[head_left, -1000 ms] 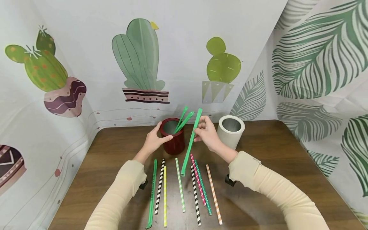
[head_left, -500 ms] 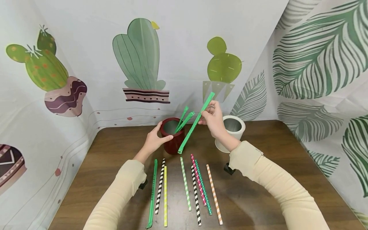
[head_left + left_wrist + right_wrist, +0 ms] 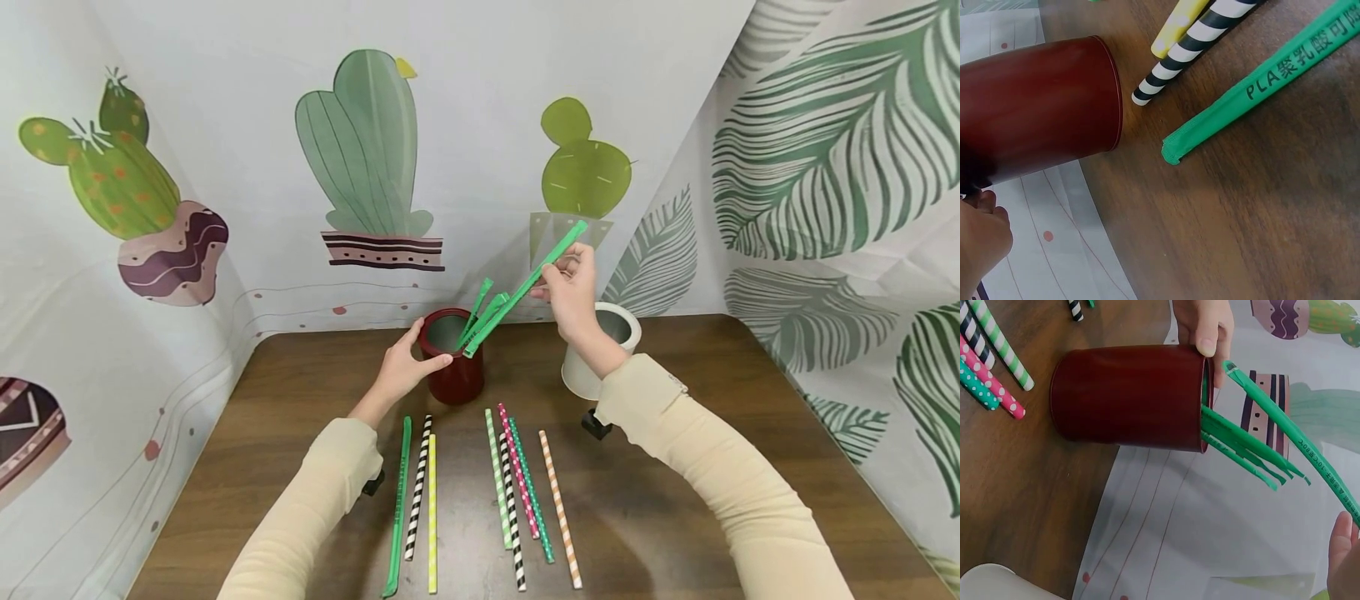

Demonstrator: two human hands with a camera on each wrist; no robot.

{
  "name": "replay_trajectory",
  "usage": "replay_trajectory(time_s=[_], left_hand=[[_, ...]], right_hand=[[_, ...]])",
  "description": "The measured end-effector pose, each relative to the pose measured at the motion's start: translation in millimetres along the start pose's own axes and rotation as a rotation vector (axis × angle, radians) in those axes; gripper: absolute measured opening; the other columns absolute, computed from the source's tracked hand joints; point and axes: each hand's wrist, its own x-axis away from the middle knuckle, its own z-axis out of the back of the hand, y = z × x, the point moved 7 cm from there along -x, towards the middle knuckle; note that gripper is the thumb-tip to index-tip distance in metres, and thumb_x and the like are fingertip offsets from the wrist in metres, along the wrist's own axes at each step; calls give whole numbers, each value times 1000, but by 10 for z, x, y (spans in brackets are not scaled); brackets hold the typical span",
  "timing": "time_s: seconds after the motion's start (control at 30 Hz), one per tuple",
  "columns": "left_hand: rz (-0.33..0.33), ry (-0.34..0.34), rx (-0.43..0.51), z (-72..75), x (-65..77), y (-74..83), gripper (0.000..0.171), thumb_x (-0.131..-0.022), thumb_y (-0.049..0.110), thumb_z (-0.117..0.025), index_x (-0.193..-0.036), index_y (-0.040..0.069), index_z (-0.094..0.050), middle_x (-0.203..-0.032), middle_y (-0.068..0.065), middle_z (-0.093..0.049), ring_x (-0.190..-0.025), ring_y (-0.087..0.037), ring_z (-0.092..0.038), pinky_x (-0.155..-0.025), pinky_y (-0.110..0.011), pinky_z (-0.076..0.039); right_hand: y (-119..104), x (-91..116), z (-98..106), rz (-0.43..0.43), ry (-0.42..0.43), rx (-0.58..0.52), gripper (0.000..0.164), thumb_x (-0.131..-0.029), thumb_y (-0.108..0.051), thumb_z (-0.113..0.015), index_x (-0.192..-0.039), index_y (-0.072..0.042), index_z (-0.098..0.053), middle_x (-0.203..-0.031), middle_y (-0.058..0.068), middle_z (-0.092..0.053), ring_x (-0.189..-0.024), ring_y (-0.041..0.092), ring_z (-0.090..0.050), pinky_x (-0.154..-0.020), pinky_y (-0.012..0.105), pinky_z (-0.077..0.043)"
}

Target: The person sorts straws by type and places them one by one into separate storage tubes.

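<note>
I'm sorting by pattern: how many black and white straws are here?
2: left black-striped straw between wrapped green straw and yellow straw; right black-striped straw between pale green straw and pink straw. Others could be hidden.

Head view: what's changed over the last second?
The right hand, pinching a green straw, moved up and to the right; the straw tilts more, its lower end now near the mouth of the red cup. The light green striped straw shifted right, beside a black-and-white straw. Nothing was let go. Left hand stays on the cup; yellow straw and orange-striped straw unmoved.
</note>
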Motion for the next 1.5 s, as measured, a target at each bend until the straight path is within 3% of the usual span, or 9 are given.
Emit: replay_trajectory(time_s=[0.3, 0.93, 1.2, 1.37, 1.5], left_hand=[[6, -7, 8, -4, 11, 8, 93, -67, 56, -66, -141, 23, -20, -146, -4, -25, -134, -23, -21, -103, -49, -25], [-4, 3, 9, -1, 3, 0, 96, -66, 56, -67, -141, 18, -21, -145, -6, -25, -134, -25, -22, -103, -50, -26], [6, 1, -2, 1, 9, 11, 93, -67, 56, -67, -141, 25, -20, -145, -5, -25, -134, -24, -22, -103, -49, -26], [9, 4, -4, 1, 6, -4, 92, -67, 55, -66, -141, 24, -20, -145, -5, -26, -134, -23, -22, -104, -48, -26], [10, 3, -5, 1, 3, -10, 92, -67, 57, -66, -141, 25, -20, -145, -5, -25, -134, -24, -22, -103, -49, -26]], right_hand=[[69, -28, 65, 44, 57, -31, 24, -85, 5, -44, -95, -14, -35, -77, 5, -48, -61, 15, -58, -53, 24, -51], [567, 253, -91, -39, 52, -46, 18, -84, 3, -50, -92, -8, -37, -76, 4, -51, -67, 19, -62, -54, 24, -51], [713, 363, -190, -68, 26, 11, 24, -85, 2, -49, -98, 8, -31, -79, 5, -49, -66, 15, -61, -55, 21, -50], [782, 397, -231, -52, 15, 84, 21, -85, 1, -49, -97, 8, -33, -80, 8, -49, -74, 32, -62, -59, 28, -52], [817, 420, -267, 20, -6, 122, 15, -84, 1, -49, -93, 2, -37, -76, 7, -50, -72, 34, -62, -61, 34, -52]])
